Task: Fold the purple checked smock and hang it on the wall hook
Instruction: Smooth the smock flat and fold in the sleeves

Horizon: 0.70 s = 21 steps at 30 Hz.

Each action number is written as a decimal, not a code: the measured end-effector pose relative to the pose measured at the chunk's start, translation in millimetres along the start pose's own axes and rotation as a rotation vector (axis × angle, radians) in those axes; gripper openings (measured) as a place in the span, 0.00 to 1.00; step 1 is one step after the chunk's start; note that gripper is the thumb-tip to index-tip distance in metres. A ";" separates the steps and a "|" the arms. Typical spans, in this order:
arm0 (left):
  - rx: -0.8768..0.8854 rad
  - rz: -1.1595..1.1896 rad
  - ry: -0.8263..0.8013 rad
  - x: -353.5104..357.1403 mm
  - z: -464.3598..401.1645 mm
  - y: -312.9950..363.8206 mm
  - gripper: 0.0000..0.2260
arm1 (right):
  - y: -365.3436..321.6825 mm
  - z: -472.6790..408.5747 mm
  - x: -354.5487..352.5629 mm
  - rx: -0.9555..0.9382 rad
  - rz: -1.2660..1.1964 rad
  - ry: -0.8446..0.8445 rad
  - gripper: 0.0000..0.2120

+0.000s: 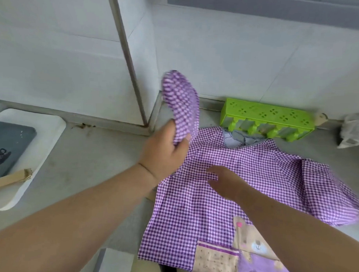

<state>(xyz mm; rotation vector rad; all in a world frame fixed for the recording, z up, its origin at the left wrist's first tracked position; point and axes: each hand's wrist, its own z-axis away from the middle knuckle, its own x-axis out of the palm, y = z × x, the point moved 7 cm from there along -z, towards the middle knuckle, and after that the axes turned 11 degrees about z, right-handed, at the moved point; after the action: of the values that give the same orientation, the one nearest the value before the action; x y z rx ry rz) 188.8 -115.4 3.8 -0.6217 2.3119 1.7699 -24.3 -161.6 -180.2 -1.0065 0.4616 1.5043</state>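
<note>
The purple checked smock (194,199) lies spread on the grey counter, neck opening toward the wall and a bear patch pocket near the front edge. My left hand (163,153) grips the smock's left sleeve and holds it lifted above the counter, the cuff end blurred in the air. My right hand (222,178) rests flat on the chest of the smock, fingers spread and pointing left. The right sleeve lies bunched at the far right. No wall hook shows in view.
A green perforated plastic rack (266,118) stands against the tiled wall behind the smock. A crumpled white bag (354,129) sits far right. At left, a white tray (31,151) holds a dark slab and a cardboard piece. A metal pole (128,58) runs up the wall corner.
</note>
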 end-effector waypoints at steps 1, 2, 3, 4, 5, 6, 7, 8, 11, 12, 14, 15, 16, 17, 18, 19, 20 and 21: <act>0.065 -0.030 -0.111 24.3 -0.4 10.0 0.09 | 10.4 0.9 -3.8 0.044 -0.055 0.026 0.18; 0.114 -0.089 -0.255 48.4 0.7 16.4 0.11 | 19.9 2.1 -8.2 0.086 -0.088 0.043 0.16; 0.137 -0.185 -0.426 72.5 4.5 17.3 0.13 | 31.5 3.5 -11.4 0.135 -0.120 0.046 0.15; 0.144 -0.297 -0.585 92.4 10.7 12.6 0.16 | 46.4 5.2 -12.9 0.220 -0.171 0.041 0.14; 0.141 -0.396 -0.700 105.0 17.5 2.0 0.19 | 59.3 10.9 -15.6 0.322 -0.239 0.024 0.14; 0.129 -0.468 -0.775 113.6 23.5 -10.8 0.21 | 74.6 18.2 -18.1 0.412 -0.280 0.022 0.14; 0.100 -0.526 -0.821 115.8 29.8 -26.0 0.21 | 84.8 22.3 -21.0 0.452 -0.316 0.041 0.14; 0.055 -0.581 -0.853 116.3 34.7 -43.2 0.21 | 96.9 24.0 -23.7 0.469 -0.363 0.065 0.13; -0.116 -0.704 -0.943 109.8 52.3 -90.7 0.18 | 129.9 33.0 -19.1 0.565 -0.678 0.106 0.14; -0.134 -0.726 -0.969 107.1 57.9 -101.0 0.18 | 138.2 36.0 -14.9 0.596 -0.822 0.122 0.16; -0.107 -0.737 -0.967 105.0 63.1 -111.3 0.18 | 156.1 38.5 0.4 0.650 -1.123 0.131 0.19; -0.088 -0.727 -0.923 102.6 62.4 -113.4 0.19 | 161.1 38.9 6.5 0.672 -1.225 0.126 0.20; -0.083 -0.721 -0.881 101.2 60.8 -114.9 0.20 | 164.5 38.3 9.8 0.672 -1.270 0.113 0.20; -0.080 -0.721 -0.854 100.9 59.1 -115.2 0.21 | 166.3 36.7 10.8 0.667 -1.295 0.114 0.21; -0.070 -0.732 -0.853 101.5 58.9 -115.8 0.23 | 167.3 35.0 10.1 0.663 -1.296 0.128 0.22; -0.057 -0.746 -0.865 102.5 59.8 -116.9 0.24 | 170.0 32.6 9.6 0.673 -1.293 0.153 0.22; -0.048 -0.755 -0.878 103.2 60.9 -117.6 0.24 | 170.2 31.9 7.4 0.679 -1.283 0.176 0.21; -0.037 -0.761 -0.878 103.1 62.0 -119.4 0.24 | 171.9 30.8 4.6 0.695 -1.267 0.200 0.19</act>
<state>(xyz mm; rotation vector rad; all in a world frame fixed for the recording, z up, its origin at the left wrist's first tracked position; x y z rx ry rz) 138.7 -104.9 -157.8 -0.4820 1.2239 1.3120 -195.9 -171.8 -211.4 -0.6304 0.3215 0.0734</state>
